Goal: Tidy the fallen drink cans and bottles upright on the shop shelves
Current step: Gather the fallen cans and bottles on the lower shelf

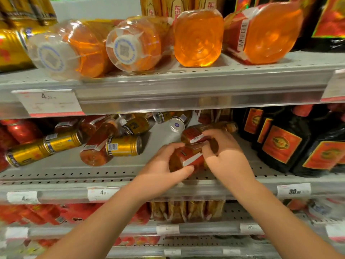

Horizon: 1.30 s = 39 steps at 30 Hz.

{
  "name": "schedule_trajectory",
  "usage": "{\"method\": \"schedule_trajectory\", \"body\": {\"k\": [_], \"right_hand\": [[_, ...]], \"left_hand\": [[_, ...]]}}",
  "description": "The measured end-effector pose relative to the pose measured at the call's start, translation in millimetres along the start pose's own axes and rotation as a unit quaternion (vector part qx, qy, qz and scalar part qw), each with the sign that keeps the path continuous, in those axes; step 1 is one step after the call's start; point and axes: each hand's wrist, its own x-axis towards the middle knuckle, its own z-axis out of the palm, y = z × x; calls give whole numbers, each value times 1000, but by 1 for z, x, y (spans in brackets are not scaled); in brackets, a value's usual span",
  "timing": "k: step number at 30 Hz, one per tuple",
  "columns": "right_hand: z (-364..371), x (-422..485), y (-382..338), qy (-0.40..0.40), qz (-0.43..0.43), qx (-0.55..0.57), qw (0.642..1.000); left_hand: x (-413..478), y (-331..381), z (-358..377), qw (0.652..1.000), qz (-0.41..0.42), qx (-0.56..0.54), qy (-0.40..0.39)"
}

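Observation:
On the middle shelf (112,174) two small amber bottles with red labels lie on their sides. My left hand (164,163) grips the nearer bottle (188,157) from the left. My right hand (222,152) curls round the farther bottle (197,134), whose neck points right. To the left lie several fallen gold cans (124,146) and another amber bottle (95,150). A can (176,124) lies end-on behind the hands. On the top shelf (186,79) several large amber bottles (198,37) lie on their sides.
Dark bottles with orange labels (280,144) stand upright at the right of the middle shelf, close to my right hand. Price tags (102,192) hang along the shelf edges. Red packs fill the lower shelves (46,214). Gold cans (11,47) sit at the top left.

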Motion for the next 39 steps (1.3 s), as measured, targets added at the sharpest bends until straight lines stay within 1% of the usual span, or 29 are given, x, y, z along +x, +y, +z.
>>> {"method": "schedule_trajectory", "body": {"k": [4,6,9,11,13,14,16,18,22,25,29,31,35,39], "right_hand": [[-8,16,0,-27,-1,-18,999],[-6,32,-4,-59,-9,-65,996],[1,54,-10,-76,-68,-108,989],[10,68,-12,-94,-108,-105,984],[22,87,-11,-126,-121,-109,979],[30,98,-10,-139,-121,-124,975],[48,119,-4,-160,-111,-157,968],[65,136,4,-176,-98,-173,964],[85,158,14,-184,-51,-160,968],[85,175,13,-212,-35,-181,960],[85,187,13,-259,-23,-213,942],[90,186,15,-275,-11,-199,940],[92,184,16,-253,13,-173,952],[94,171,5,-208,-33,-135,968]], "left_hand": [[13,0,21,998,15,59,1],[14,-1,22,994,30,109,-4],[8,-5,7,987,48,152,8],[3,-11,-16,982,56,170,57],[4,-16,-46,964,79,229,112],[6,-20,-61,950,86,271,126],[10,-31,-88,924,70,354,128],[10,-46,-106,906,45,407,105],[7,-67,-119,892,59,441,79],[12,-73,-123,876,77,469,86],[14,-77,-134,858,77,503,77],[13,-79,-137,855,73,509,69],[12,-81,-139,853,65,513,73],[9,-79,-136,852,64,513,80]]}}
